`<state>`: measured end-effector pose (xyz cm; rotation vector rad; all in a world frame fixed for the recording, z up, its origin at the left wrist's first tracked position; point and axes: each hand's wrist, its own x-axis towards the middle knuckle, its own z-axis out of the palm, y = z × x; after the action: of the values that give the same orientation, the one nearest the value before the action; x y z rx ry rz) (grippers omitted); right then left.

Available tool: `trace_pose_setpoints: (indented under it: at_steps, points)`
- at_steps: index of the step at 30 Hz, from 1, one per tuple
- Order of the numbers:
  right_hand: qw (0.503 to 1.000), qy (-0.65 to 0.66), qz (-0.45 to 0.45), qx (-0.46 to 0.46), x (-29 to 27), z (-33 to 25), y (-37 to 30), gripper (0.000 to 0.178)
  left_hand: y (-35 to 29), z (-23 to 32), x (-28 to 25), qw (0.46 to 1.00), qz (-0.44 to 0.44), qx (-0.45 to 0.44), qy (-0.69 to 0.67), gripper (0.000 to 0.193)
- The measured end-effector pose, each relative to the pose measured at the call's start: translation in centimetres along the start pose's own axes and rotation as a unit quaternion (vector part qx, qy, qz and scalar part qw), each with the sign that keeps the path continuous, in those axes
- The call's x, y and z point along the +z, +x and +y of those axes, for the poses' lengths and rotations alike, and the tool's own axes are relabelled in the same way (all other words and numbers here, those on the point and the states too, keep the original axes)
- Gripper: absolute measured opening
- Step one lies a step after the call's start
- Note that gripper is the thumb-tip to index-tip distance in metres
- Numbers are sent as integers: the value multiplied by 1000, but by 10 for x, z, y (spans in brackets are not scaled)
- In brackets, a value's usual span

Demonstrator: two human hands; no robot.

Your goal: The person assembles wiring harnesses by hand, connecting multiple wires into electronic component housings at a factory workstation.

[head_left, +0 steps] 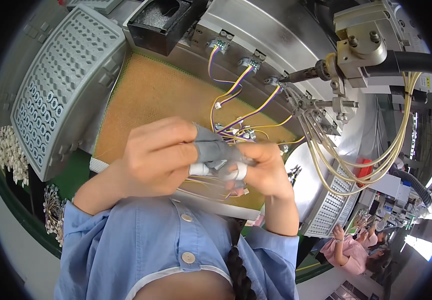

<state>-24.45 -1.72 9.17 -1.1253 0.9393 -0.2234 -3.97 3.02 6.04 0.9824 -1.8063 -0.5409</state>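
Steel machinery [276, 30] backs a brown mat [146, 95] in a workroom; one grey tray [68, 70] flanks its left edge. Left hand [161, 156] and right hand [267, 169] meet toward the near edge; three wired boards [250, 63] line the far. Left fingertips pinch one small part [217, 164]; right grip too blurred to tell.

No lettering or numbers can be read anywhere in the frame. At the upper right edge, a small yellow label [427, 81] stands on a pale machine housing [417, 42]; its print is too small to make out.
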Motion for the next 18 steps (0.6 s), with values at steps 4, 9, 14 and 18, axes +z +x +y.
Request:
trace_pose_setpoints:
  at_steps: [4,9,14,18]
  points:
    - [997,42,-12,-62,-10,12,7,8,21,-1,-5,997,-56,43,13,26]
    - [988,15,-21,-154,-9,22,9,22,33,-25,7,985,-105,28,-136,21]
    - [960,64,180,-205,-36,48,-34,41,4,-38,3,950,-194,-225,95,22]
    - [890,194,296,-289,-56,77,-43,44,-26,-59,14,959,-169,-5,226,22]
